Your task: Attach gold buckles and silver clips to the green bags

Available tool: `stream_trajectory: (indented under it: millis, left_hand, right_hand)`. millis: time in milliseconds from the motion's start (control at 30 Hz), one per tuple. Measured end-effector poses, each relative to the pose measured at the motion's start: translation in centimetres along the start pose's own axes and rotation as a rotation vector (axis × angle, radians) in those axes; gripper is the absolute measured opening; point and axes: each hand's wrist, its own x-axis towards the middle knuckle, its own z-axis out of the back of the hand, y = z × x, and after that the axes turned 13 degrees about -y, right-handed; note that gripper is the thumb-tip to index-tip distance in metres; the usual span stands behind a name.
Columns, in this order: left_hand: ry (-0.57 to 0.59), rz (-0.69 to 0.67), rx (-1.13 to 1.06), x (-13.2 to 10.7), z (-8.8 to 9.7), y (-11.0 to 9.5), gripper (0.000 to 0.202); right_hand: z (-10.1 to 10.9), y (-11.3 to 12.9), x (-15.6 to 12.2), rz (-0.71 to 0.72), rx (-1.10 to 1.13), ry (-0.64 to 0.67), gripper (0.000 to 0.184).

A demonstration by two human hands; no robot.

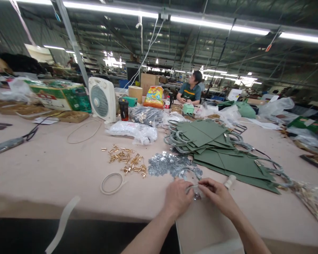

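Note:
My left hand point(178, 197) is closed on a thin grey handle point(193, 170), which loops away beyond the fingers. Close beside it, my right hand point(218, 193) has thumb and fingertips pinched together near the handle's end. What is in that pinch is too small to make out. A small shiny metal fitting point(197, 196) shows just below the fingertips. Under both hands a pale brown panel point(205, 229) reaches over the table's near edge. A pile of flat grey metal pieces point(169, 164) lies just beyond my left hand.
Green panels with grey handles point(222, 155) are stacked to the right. Gold-coloured fittings point(128, 160) and a tape roll point(112, 183) lie left. A white roll point(230, 181) sits by my right hand. Farther back stand a fan point(102, 98) and a seated person point(190, 91).

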Motion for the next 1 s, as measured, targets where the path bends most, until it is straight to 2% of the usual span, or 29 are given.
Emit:
stream_trajectory:
  millis: [100,200,300,367,467,733,933,1000]
  left_hand:
    - [-0.003,-0.011,0.004,-0.1,0.1,-0.1,0.027]
    - [-0.006,-0.027,0.015,-0.1,0.0,-0.1,0.027]
    - [-0.001,-0.024,0.03,-0.1,-0.1,0.1,0.026]
    - [0.011,-0.018,0.041,-0.1,-0.2,0.2,0.026]
    - [0.025,-0.017,0.043,0.0,-0.1,0.2,0.026]
    - [-0.022,-0.022,-0.008,-0.1,-0.4,0.5,0.025]
    - [-0.025,-0.036,-0.014,-0.2,-0.4,0.4,0.025]
    - [-0.027,-0.042,-0.013,-0.2,-0.3,0.4,0.024]
  right_hand:
    - [-1.0,1.1,2.2,-0.008,0.058,-0.12,0.037]
    - [-3.3,2.4,5.4,0.115,-0.004,-0.097,0.03]
    - [-6.0,3.2,8.6,0.218,-0.261,-0.042,0.021]
    - [-7.5,3.2,10.3,0.2,-0.422,-0.029,0.018]
    - [-8.8,2.6,12.0,0.135,-0.518,-0.026,0.008]
    - [-9.8,1.0,13.0,0.026,-0.641,0.008,0.003]
    - [-9.5,1.4,12.6,0.086,-0.659,0.002,0.015]
    - [-9.4,1.7,12.4,0.116,-0.666,0.003,0.013]
